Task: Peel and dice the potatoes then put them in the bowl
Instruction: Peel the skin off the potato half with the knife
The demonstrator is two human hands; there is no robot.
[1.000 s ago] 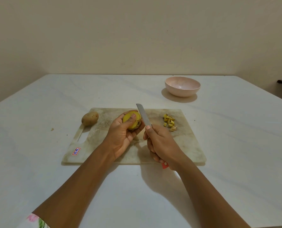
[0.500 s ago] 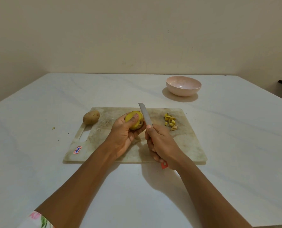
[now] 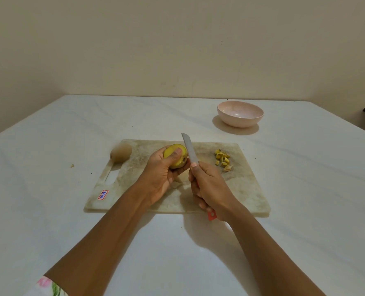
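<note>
Curling round the potato (image 3: 170, 151), the left hand (image 3: 159, 178) holds it while the right hand (image 3: 211, 186) clasps the knife (image 3: 189, 149).

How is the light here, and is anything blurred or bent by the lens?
Head view: dim, warm, even light with no glare; a soft shadow lies before the bowl; the unpeeled potato looks smeared, its outline soft; the wide lens splays the table outward.

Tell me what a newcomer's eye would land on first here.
The hands above the cutting board: the left hand holds a mostly peeled yellow potato, the right hand grips a knife, blade beside it. Then the small pile of yellow dice on the board's right, an unpeeled potato at its left edge, and the empty pink bowl beyond.
</note>
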